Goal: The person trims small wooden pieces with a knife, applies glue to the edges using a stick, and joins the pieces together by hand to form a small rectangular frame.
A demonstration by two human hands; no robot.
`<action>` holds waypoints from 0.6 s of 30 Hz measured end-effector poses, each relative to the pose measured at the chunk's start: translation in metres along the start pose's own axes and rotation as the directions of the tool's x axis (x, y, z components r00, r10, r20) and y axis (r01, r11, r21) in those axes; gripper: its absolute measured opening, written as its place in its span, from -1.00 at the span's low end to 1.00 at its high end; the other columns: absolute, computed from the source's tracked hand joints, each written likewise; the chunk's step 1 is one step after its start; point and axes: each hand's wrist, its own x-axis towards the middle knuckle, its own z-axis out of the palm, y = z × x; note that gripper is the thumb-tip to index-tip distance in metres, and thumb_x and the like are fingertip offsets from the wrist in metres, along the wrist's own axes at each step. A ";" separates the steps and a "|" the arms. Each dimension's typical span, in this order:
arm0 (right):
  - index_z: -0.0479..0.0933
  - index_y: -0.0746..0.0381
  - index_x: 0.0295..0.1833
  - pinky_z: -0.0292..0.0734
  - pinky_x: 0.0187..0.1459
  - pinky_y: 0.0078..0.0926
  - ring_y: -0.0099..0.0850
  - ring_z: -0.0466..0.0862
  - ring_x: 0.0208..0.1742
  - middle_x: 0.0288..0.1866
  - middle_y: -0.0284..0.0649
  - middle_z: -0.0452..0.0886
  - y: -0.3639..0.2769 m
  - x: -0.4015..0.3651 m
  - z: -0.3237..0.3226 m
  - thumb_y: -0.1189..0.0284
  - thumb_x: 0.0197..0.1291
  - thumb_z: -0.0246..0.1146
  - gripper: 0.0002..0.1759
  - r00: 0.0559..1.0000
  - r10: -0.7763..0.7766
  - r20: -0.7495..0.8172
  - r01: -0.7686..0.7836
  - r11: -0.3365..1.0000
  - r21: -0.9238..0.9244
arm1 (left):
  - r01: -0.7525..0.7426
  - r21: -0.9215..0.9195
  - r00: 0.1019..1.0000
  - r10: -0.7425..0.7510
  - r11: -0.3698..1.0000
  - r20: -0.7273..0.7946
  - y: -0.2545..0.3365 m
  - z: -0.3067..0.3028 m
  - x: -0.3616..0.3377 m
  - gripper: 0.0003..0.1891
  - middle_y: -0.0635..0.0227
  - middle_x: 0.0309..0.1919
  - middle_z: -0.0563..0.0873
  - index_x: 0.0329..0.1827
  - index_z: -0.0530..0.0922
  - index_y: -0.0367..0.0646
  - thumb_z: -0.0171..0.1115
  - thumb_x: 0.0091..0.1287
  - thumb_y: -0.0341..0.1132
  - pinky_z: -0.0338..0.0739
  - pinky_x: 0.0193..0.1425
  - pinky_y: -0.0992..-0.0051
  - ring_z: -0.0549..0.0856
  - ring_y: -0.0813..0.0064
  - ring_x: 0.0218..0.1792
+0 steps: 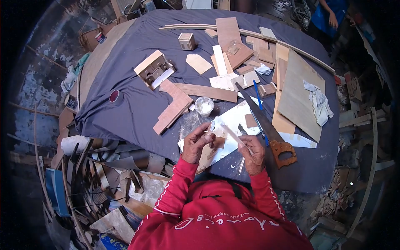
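The left hand point(196, 143) pinches a small wood piece point(219, 142), while the right hand point(255, 155) grips a thin stick point(234, 135).

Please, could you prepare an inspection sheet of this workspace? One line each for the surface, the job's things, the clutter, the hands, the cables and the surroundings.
Surface: round table under a dark cloth; a white sheet lies before the person.
Job's things: small wood piece; thin stick; white cup close by.
Clutter: handsaw, blue pen, plywood sheet, white rag, small wooden model, many offcuts.
Hands: left hand closed on the small wood piece; right hand closed on the thin stick.
Cables: nothing seen.
Surroundings: scrap pile on the floor beside the table; another person at the far side.
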 end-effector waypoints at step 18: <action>0.61 0.34 -0.10 0.43 -0.37 -0.66 -0.62 0.55 -0.41 -0.39 -0.30 0.61 0.000 0.020 0.003 0.59 0.25 0.22 -0.86 0.989 -0.142 0.035 0.146 0.952 -0.269 | -0.028 -0.031 0.999 0.026 0.999 -0.038 0.009 0.000 0.000 -0.49 0.26 -0.12 0.69 0.31 0.44 -0.34 0.23 0.27 -0.43 0.53 -0.04 0.54 0.66 0.53 -0.15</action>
